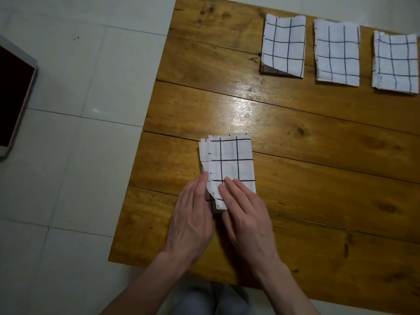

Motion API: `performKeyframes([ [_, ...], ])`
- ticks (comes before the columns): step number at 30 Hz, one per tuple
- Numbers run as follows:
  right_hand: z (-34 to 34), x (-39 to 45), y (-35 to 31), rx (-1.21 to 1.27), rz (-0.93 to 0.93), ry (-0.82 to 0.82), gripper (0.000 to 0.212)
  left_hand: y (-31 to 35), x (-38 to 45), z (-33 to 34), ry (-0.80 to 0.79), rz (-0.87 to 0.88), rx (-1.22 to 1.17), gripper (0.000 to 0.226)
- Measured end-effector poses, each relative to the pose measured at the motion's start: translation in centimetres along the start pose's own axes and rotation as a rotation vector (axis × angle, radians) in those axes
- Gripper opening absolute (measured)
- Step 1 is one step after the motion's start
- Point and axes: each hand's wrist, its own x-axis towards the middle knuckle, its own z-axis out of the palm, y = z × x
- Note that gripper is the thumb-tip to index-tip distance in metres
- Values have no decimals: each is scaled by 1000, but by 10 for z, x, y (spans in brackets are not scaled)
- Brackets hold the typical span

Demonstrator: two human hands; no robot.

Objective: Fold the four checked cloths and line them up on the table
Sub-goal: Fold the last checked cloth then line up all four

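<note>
While flat, left hand (193, 214), right hand (244, 214), folded cloth (229, 164) beneath fingertips

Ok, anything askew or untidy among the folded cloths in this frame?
Yes. The leftmost cloth in the far row has its near left corner lifted, showing a grey underside. The cloth under the left hand and right hand, the near cloth, has layers stepped unevenly along its left edge.

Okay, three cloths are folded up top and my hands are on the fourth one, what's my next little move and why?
Probably square up the fourth cloth before moving it: its left layers are staggered, and both hands, left hand and right hand, rest flat on its near end. Then slide it up beside the leftmost cloth in the row.
</note>
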Motion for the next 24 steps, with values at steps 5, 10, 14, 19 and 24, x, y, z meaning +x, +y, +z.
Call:
performKeyframes([
  [5, 4, -4, 2, 1, -38, -65, 52, -5, 0, 2, 16, 46, 85, 56],
  [10, -3, -7, 2, 37, -38, -168, 60, -7, -1, 0, 4, 23, 148, 55],
  [14, -12, -1, 1, 125, -5, -195, 55, -8, 0, -4, -3, 31, 135, 54],
  [19, -23, 15, 15, 211, 22, -46, 46, -11, 1, -3, -20, 48, 127, 55],
  [24, -34, 45, 51, 2, -92, -89, 54, -14, 0, -1, -22, 78, 216, 55],
])
